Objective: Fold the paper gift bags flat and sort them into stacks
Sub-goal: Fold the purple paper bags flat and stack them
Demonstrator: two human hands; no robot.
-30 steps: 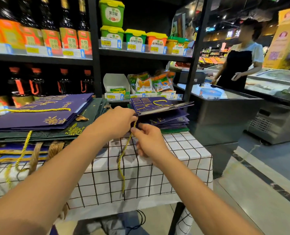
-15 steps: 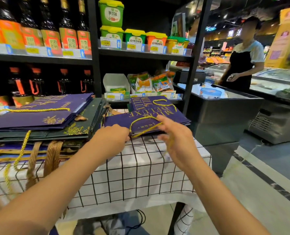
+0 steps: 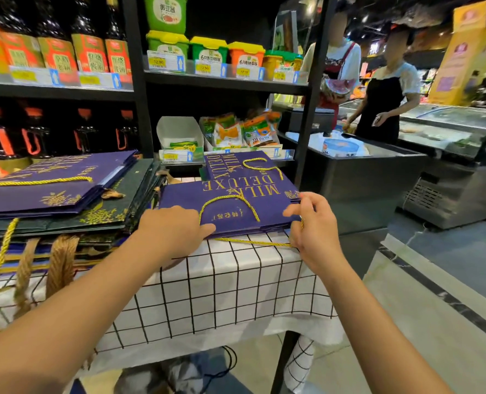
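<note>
Right now the purple gift bag lies flat on top of a small stack of like bags, on the table with its white, black-gridded cloth. Gold lettering on the bag reads MILK DELUXE, upside down to the wearer. One gold rope handle loops across its face; a second gold cord trails along the bag's near edge, over the cloth.

The left hand rests at the near left corner of this bag, its fingers curled at the edge with one fingertip laid on the purple face; whether it truly grips anything cannot be told. The right hand sits at the near right corner, fingers bent, pinching the end of the trailing cord against the bag's edge.

Left of the bag stands a taller pile of flattened bags, purple over dark green, rope handles hanging down off the table's front. Behind the bag rises a black shelf unit with bottles, tubs and snack packets. Beyond it to the right, two people stand by chest freezers.
</note>
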